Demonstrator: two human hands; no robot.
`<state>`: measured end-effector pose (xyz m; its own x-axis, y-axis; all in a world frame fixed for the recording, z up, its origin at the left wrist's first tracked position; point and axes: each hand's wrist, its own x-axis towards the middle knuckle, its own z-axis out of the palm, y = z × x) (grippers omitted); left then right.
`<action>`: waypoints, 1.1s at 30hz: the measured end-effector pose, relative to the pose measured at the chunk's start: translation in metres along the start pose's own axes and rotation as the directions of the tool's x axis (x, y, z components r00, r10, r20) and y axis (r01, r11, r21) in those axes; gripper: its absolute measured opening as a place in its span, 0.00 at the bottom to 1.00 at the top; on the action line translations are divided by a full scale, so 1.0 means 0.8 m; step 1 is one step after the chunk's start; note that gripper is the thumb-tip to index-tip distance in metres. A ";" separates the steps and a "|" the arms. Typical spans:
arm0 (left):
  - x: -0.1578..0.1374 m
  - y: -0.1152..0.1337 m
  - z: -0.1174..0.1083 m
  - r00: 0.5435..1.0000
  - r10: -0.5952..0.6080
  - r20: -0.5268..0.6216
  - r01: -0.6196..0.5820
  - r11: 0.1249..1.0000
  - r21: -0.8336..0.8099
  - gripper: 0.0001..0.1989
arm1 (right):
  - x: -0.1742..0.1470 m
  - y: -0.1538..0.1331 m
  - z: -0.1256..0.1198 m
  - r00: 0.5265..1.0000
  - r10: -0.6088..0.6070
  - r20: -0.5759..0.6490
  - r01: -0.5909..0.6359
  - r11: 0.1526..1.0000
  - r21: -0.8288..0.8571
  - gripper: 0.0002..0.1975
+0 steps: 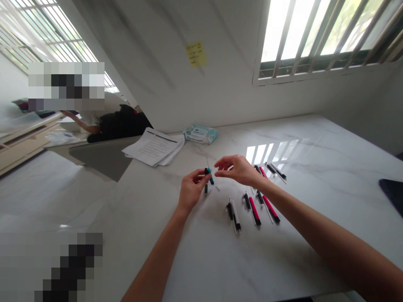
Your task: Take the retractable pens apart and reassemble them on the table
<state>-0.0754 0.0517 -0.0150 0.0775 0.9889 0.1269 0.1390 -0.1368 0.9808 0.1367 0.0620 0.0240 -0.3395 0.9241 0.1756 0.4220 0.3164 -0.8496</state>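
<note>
My left hand (192, 191) is closed, pinching a teal and black pen part (211, 180) between thumb and fingers. A thin refill (207, 162) points up from this grip. Below the fingers shows a dark pen piece (206, 189); whether it is held or lies on the table I cannot tell. A small spring-like piece (217, 188) lies just to the right. My right hand (235, 168) hovers beside the left one, its thumb and fingers apart with nothing visible between them.
Taken-apart pens lie in groups on the marble-patterned table (195, 260): white and black parts (234, 214), red and black parts (255, 211), and more under my right forearm. Papers (154, 147) and a wipes pack (200, 134) sit by the wall. Another person (103, 113) is at the left.
</note>
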 end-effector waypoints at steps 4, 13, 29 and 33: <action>0.003 0.006 -0.006 0.992 0.028 -0.121 -0.039 0.996 -0.082 0.21 | -0.006 0.005 0.024 0.989 0.112 0.099 -0.066 0.920 -0.386 0.10; 0.002 0.006 -0.006 0.990 0.081 -0.115 -0.084 0.996 -0.025 0.20 | -0.014 0.007 0.057 0.967 0.114 0.228 0.036 0.825 -0.564 0.08; -0.010 0.009 0.007 0.993 -0.055 0.107 0.041 0.991 0.125 0.18 | 0.015 0.002 -0.043 0.987 0.058 -0.152 0.028 0.859 0.511 0.14; -0.011 0.009 0.008 0.991 -0.051 0.120 0.034 0.989 0.142 0.18 | 0.014 0.002 -0.041 0.984 0.028 -0.176 0.066 0.861 0.504 0.15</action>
<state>-0.0684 0.0416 -0.0100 0.1885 0.9804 0.0579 0.2803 -0.1102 0.9536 0.1607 0.0801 0.0411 -0.1740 0.9560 0.2363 -0.0829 0.2249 -0.9709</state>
